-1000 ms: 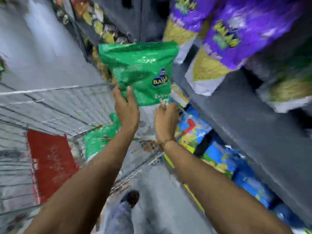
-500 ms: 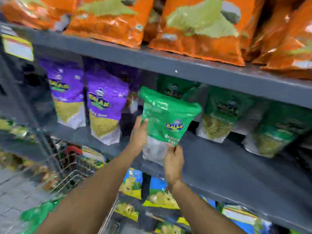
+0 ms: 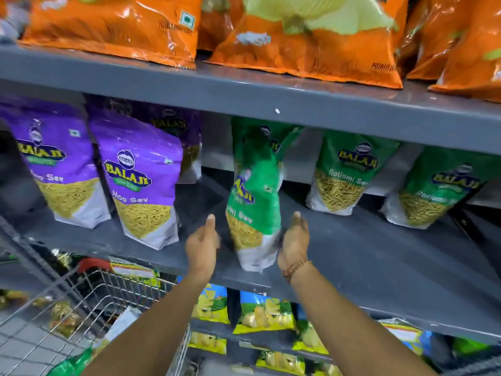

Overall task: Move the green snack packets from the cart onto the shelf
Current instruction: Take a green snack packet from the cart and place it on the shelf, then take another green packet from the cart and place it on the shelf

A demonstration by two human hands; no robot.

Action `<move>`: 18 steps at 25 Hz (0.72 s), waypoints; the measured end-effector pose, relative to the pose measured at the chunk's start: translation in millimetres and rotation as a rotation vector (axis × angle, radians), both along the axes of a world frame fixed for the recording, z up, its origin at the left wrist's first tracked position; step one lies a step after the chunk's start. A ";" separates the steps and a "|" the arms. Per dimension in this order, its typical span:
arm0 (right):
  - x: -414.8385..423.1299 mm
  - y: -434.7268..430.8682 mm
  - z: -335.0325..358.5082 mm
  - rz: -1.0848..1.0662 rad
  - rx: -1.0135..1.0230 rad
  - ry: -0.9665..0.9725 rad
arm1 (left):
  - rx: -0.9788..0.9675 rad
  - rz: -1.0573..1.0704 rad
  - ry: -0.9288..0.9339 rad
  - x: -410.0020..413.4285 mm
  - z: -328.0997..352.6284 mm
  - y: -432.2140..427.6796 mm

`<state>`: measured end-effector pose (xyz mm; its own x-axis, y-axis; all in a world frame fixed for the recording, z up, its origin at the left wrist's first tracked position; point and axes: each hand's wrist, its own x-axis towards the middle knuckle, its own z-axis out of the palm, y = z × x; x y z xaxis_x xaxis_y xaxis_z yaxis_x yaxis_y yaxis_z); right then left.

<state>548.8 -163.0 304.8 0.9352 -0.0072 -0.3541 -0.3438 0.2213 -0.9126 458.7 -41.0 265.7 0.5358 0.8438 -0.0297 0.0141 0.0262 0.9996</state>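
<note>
A green Ratlami Sev packet (image 3: 254,191) stands on the grey middle shelf (image 3: 379,253) near its front edge, turned partly sideways and blurred. My left hand (image 3: 202,248) is just left of it, thumb up, fingers apart, with a small gap to the packet. My right hand (image 3: 294,240) is open with its palm against the packet's lower right side. Further green packets (image 3: 349,172) (image 3: 439,188) stand behind and to the right. Another green packet (image 3: 70,365) lies in the wire cart (image 3: 89,294) at the lower left.
Purple Aloo Sev packets (image 3: 141,180) stand on the same shelf at the left. Orange packets (image 3: 311,36) fill the shelf above. Yellow and blue packets (image 3: 260,316) sit on the shelf below. Bare shelf surface lies right of my right hand.
The green packet went from held up in both hands to standing on the middle shelf. Both hands have loosened and now flank its base. The view has moved closer to the shelf.
</note>
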 end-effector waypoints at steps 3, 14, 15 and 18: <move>-24.3 -3.1 -11.1 -0.081 -0.055 -0.075 | 0.161 -0.162 0.043 1.9 6.9 15.2; -100.2 12.9 -24.8 -0.020 -0.214 -0.425 | 0.084 -0.012 -0.106 -42.8 6.3 9.4; -122.9 24.2 -33.9 0.149 -0.184 -0.517 | 0.066 0.117 -0.072 -66.2 -2.8 20.1; -180.0 94.7 -70.7 0.729 -0.258 -0.617 | -0.243 0.589 -0.101 -150.6 -62.2 64.4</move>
